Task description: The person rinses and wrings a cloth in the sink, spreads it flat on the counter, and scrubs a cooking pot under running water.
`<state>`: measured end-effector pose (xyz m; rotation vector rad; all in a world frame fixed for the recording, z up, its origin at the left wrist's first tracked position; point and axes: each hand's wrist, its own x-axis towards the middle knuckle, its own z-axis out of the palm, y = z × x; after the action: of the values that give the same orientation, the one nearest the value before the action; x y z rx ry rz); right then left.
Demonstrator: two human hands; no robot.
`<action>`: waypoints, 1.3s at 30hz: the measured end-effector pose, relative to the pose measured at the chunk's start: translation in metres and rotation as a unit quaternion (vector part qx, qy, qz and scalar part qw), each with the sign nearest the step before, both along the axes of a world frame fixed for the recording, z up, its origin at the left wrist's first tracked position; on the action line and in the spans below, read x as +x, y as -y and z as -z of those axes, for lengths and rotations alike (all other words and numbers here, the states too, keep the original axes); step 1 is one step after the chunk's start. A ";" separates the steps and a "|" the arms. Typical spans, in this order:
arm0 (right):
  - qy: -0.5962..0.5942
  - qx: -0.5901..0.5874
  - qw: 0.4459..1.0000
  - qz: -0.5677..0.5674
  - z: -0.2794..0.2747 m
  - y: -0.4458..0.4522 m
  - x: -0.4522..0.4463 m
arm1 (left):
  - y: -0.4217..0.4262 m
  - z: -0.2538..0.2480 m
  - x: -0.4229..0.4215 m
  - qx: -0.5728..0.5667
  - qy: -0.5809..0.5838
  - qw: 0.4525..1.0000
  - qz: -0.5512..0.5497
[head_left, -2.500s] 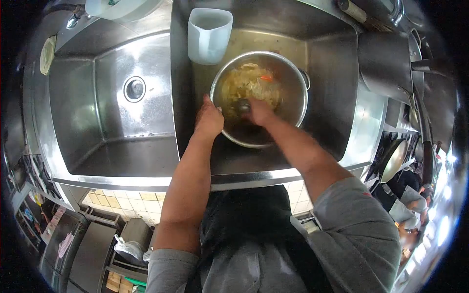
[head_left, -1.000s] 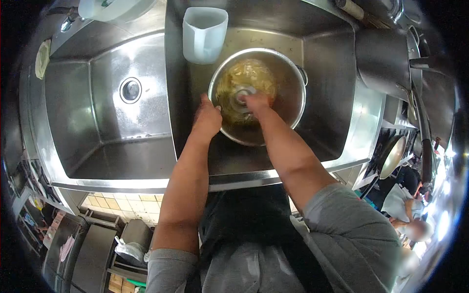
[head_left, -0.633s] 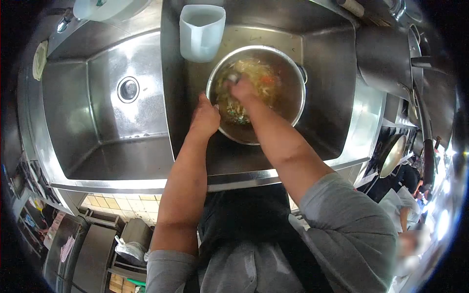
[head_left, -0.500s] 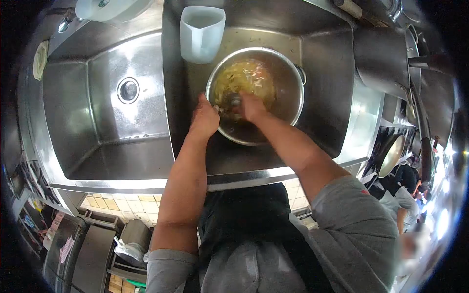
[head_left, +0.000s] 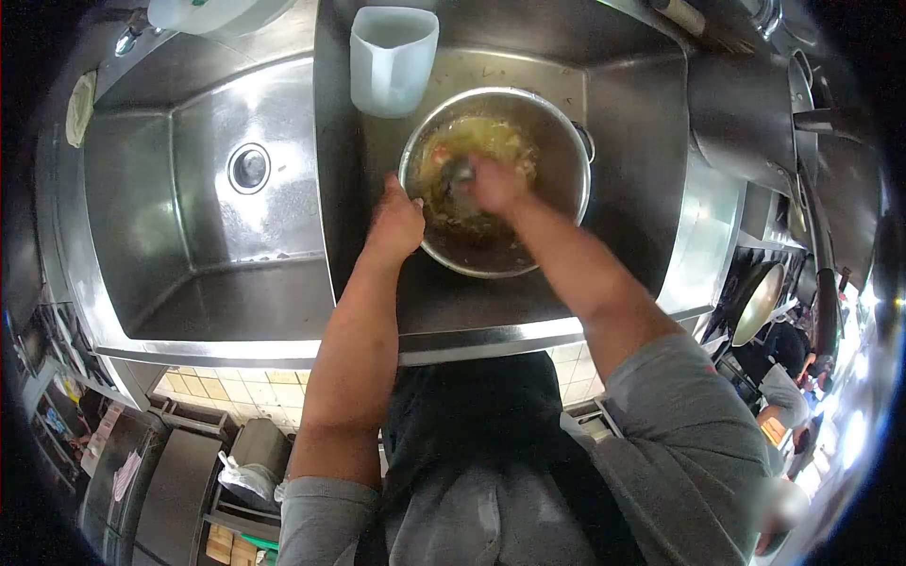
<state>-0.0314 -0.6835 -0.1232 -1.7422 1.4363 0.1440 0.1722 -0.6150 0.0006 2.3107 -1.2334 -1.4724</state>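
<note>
A deep stainless-steel sink basin (head_left: 638,156) holds a round silver metal pot (head_left: 564,179) and, near it, a translucent white plastic pitcher (head_left: 389,83).

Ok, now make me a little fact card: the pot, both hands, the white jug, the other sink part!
Pot: metal, in the right basin, with cloudy yellowish contents
Left hand: gripping the pot's left rim
Right hand: inside the pot, holding a greyish object, too blurry to name
Jug: whitish, same basin, beyond the pot and to its left
Left basin: shiny, with a round drain
</note>
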 end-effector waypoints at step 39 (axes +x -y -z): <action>-0.189 -0.064 0.970 -0.140 -0.043 0.013 -0.039 | 0.002 0.006 0.000 0.011 0.002 0.999 0.034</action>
<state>-0.0699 -0.6961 -0.0798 -2.1018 1.4792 0.5714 0.1726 -0.6169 -0.0050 2.3076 -1.3155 -1.5116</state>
